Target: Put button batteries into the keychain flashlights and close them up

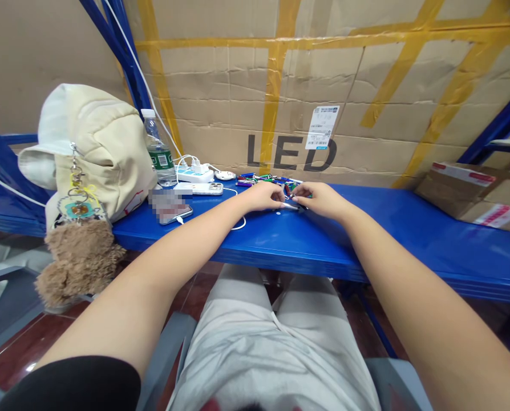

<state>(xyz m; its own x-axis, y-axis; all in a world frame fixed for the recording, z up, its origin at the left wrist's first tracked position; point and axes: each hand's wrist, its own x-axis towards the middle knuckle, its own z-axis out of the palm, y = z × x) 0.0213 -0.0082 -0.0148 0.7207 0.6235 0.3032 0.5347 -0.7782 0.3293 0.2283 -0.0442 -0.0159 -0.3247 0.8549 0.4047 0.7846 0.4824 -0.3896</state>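
Observation:
My left hand [263, 196] is closed, with thumb and fingertips pinching a slim white pen-like stick [290, 206] just above the blue table [340, 245]. My right hand [317, 198] faces it from the other side, its fingers bent together near the stick's far end. Something small and dark is at those fingertips, too small to name. Behind both hands lies a loose heap of colourful pens [247, 176], blue, purple, green and red, partly covered by my fingers.
On the left are a cream bag [109, 142] with a brown fluffy charm [81, 251], a water bottle [163, 157], a power strip [193, 173] and two phones, one white [201, 188]. White cables cross there. A large carton [221, 97] stands behind; smaller boxes [460, 188] are right.

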